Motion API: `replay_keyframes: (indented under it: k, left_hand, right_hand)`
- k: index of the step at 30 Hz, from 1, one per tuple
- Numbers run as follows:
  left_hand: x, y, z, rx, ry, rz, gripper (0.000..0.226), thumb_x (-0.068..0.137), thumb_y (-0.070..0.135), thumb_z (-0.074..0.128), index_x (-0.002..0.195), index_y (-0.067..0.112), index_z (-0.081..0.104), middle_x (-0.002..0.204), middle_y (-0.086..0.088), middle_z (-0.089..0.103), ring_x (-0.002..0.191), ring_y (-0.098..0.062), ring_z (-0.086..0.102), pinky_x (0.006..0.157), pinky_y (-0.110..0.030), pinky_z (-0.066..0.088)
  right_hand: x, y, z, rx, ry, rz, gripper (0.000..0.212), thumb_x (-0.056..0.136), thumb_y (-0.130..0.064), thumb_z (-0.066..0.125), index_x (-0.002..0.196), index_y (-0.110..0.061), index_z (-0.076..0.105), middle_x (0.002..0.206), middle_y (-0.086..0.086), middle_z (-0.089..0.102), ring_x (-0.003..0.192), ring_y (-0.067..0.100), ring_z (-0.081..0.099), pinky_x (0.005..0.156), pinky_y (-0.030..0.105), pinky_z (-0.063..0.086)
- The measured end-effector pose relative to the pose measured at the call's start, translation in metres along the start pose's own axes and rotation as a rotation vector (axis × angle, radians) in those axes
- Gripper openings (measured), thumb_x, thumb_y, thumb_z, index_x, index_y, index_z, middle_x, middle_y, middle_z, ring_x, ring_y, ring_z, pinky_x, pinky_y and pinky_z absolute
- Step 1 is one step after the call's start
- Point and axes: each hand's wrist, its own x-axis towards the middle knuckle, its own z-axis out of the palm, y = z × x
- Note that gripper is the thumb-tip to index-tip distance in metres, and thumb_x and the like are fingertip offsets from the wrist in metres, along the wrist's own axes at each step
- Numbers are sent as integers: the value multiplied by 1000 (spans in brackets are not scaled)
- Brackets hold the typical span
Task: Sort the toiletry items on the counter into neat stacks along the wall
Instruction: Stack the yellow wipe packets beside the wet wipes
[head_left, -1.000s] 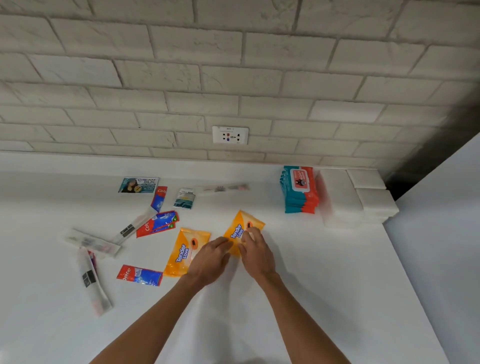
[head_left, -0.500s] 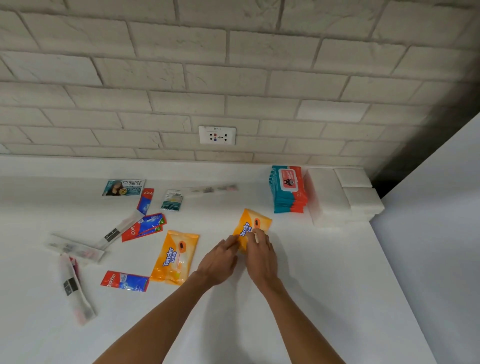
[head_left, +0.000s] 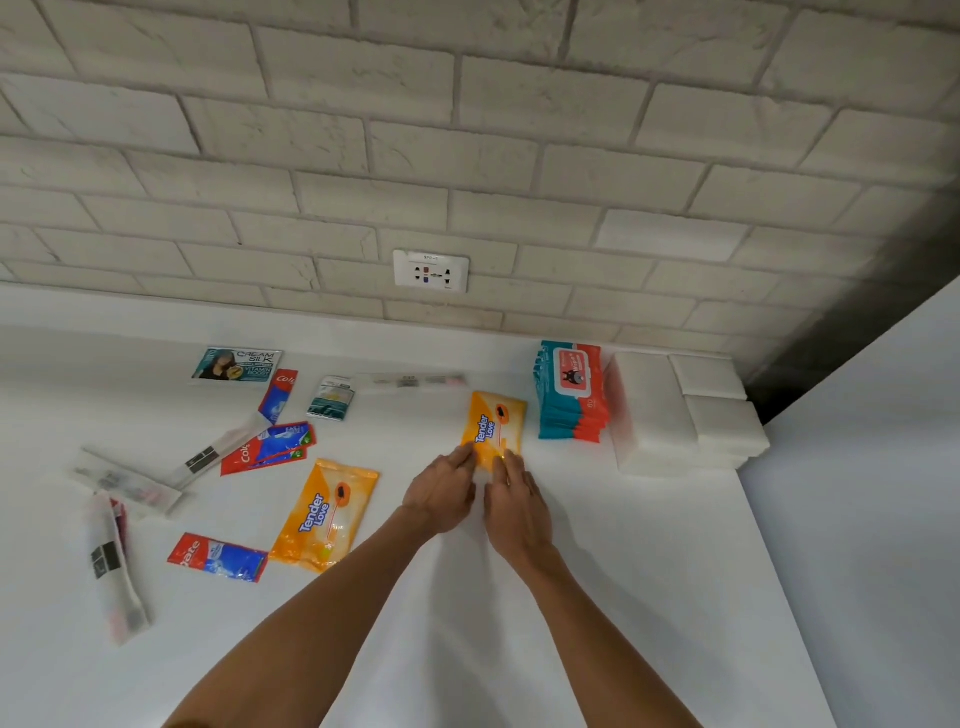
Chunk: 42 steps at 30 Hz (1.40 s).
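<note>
An orange Tender Love wipes pack (head_left: 494, 423) lies on the white counter (head_left: 597, 597), just left of a teal and red stack of wipes packs (head_left: 569, 397) by the wall. My left hand (head_left: 441, 493) grips its near left corner and my right hand (head_left: 514, 504) grips its near edge. A second orange pack (head_left: 327, 512) lies to the left, untouched. Red and blue toothpaste sachets (head_left: 267, 447) (head_left: 218, 558), wrapped toothbrushes (head_left: 124, 480) (head_left: 111, 566) and a Cream Silk sachet (head_left: 236, 364) are scattered further left.
White folded stacks (head_left: 675, 410) fill the back right corner beside the teal packs. A small sachet (head_left: 331, 397) and a wrapped toothbrush (head_left: 415, 381) lie near the brick wall, below a wall outlet (head_left: 431, 270). The counter ends at its right edge (head_left: 774, 571).
Both hands have slid the orange pack away from me toward the wall and the teal stack, turning it from tilted to nearly straight. The other items have stayed put.
</note>
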Motion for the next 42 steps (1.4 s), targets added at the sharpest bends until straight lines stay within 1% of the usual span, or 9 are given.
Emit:
replay_keyframes:
  k: [3, 7, 10, 14, 19, 27, 38, 42]
  left_hand:
    - [10, 2, -2, 21, -3, -15, 60, 104, 29, 48, 159, 12, 27, 169, -3, 18, 134, -34, 49, 109, -45, 46]
    - [27, -7, -6, 68, -39, 58, 66, 106, 33, 48, 161, 9, 20, 170, -8, 15, 147, -31, 37, 121, -43, 29]
    - [39, -13, -10, 87, -70, 68, 67, 107, 36, 46, 162, 10, 18, 171, -8, 13, 155, -27, 23, 125, -44, 23]
    - [47, -18, -15, 94, -91, 34, 65, 108, 38, 40, 163, 12, 16, 171, -8, 11, 158, -26, 12, 127, -46, 19]
    - [47, -24, -19, 94, -115, 21, 65, 110, 38, 35, 164, 15, 8, 173, -4, 2, 159, -27, 4, 127, -45, 14]
    - [48, -34, -20, 86, -126, 6, 65, 110, 39, 32, 165, 16, 6, 173, -2, -1, 159, -28, 2, 127, -46, 15]
    - [51, -35, -20, 70, -144, -7, 65, 110, 41, 31, 165, 16, 5, 173, -1, -1, 159, -29, 1, 127, -47, 14]
    - [51, -35, -19, 65, -146, -5, 65, 110, 40, 31, 165, 17, 4, 173, -1, -1, 159, -29, 1, 127, -47, 15]
  right_hand:
    - [11, 4, 3, 15, -20, -5, 62, 106, -31, 58, 158, -3, 40, 164, 19, 39, 151, 35, 40, 120, 42, 36]
    - [24, 5, -2, 19, -81, -12, 65, 112, -32, 42, 165, -4, 17, 173, 17, 16, 160, 33, 17, 127, 40, 18]
    - [36, 8, -5, 18, -125, 6, 67, 113, -37, 36, 167, -6, 9, 175, 15, 7, 162, 31, 8, 129, 40, 13]
    - [51, 12, -8, 43, -156, 16, 69, 113, -44, 31, 167, -9, 7, 175, 12, 5, 162, 29, 6, 130, 41, 13]
    - [64, 15, -11, 14, -178, 17, 70, 113, -47, 30, 168, -12, 5, 176, 8, 2, 162, 27, 5, 128, 39, 13]
    - [70, 6, -12, 25, -222, 22, 69, 113, -47, 28, 168, -12, 3, 176, 8, -2, 162, 26, 1, 128, 39, 12]
    - [74, 5, -16, 17, -237, 18, 69, 113, -47, 28, 167, -12, 4, 176, 8, -1, 162, 27, 3, 128, 41, 13]
    - [73, 5, -15, 2, -229, 20, 68, 113, -47, 26, 167, -10, 6, 176, 9, -1, 162, 28, 5, 128, 42, 16]
